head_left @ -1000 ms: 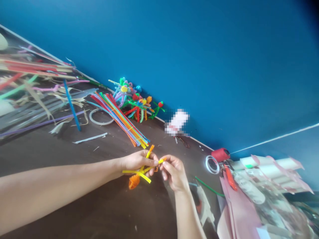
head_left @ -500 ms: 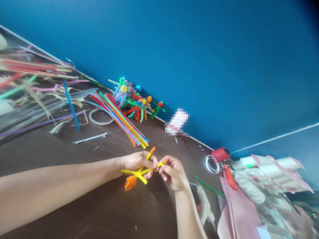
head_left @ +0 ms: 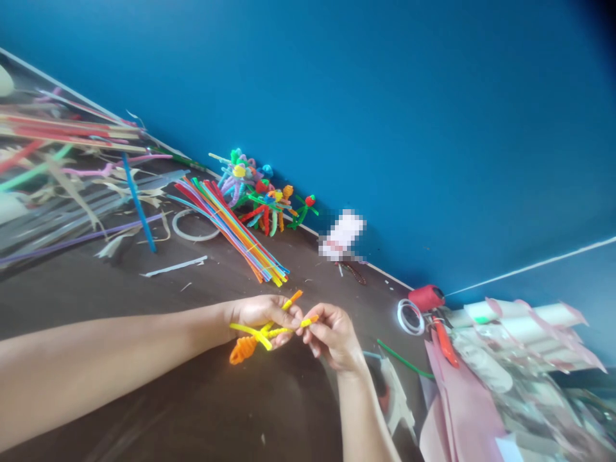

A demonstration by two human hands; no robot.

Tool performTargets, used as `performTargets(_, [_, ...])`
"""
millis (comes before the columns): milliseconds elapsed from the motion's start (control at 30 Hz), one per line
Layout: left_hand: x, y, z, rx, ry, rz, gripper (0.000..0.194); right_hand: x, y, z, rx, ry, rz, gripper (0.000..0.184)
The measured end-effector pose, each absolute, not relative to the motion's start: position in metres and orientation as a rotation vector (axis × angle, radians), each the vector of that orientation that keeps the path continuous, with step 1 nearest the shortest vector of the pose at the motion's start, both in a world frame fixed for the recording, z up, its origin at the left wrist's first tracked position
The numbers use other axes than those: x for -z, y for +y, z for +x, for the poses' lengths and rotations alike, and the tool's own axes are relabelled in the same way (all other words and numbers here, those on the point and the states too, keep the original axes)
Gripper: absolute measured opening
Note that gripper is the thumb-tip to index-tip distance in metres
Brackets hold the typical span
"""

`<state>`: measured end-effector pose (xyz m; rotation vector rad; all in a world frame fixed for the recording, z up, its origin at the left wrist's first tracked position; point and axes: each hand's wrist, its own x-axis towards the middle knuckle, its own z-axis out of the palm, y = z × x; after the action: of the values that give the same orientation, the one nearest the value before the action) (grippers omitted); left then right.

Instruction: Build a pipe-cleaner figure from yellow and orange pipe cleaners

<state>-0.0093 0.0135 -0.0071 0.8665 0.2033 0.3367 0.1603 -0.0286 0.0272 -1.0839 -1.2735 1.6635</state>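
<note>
Both hands (head_left: pixel 298 327) are clamped together on a yellow-and-orange pipe cleaner piece (head_left: pixel 255 337), with a colorful pipe cleaner bundle (head_left: pixel 231 234) laid out on the desk (head_left: pixel 120 301).

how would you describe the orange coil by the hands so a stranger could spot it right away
Below the blue wall, on the dark tabletop, the left hand and the right hand pinch yellow pipe cleaners. Just under the left hand sits the orange pipe-cleaner coil, the only tightly wound piece among those straight stems.
</note>
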Motion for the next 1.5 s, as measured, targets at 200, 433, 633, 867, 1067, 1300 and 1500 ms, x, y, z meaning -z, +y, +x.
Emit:
performTargets(200, [0.008, 0.013, -0.011, -0.28, 0.168, 0.875, 0.013, -0.026, -0.03, 0.158, -1.617, -1.335, -1.135, 0.015])
performTargets(433, [0.004, 0.011, -0.011, -0.237, 0.201, 0.898, 0.015, -0.024, -0.031, 0.155, -1.63, -1.334, -1.123, 0.015])
performTargets(633, [0.001, 0.007, 0.0, -0.719, 0.495, 0.849, 0.021, -0.024, -0.025, 0.156, -1.296, -1.199, -1.18, 0.022])
performTargets(867, [-0.002, 0.001, 0.008, -0.882, 0.789, 1.112, 0.029, -0.024, -0.029, 0.146, -0.96, -1.347, -1.397, 0.018])
performTargets(1067, [0.004, -0.001, 0.009, -0.883, 0.855, 1.306, 0.027, -0.028, -0.03, 0.142, -0.908, -1.336, -1.493, 0.021])
performTargets(1300, [0.007, -0.002, 0.009, -0.912, 0.858, 1.42, 0.024, -0.028, -0.031, 0.142, -0.913, -1.364, -1.527, 0.017])
performTargets(1500, [0.011, -0.002, 0.009, -0.917, 0.84, 1.437, 0.023, -0.028, -0.031, 0.141, -0.911, -1.397, -1.547, 0.014])
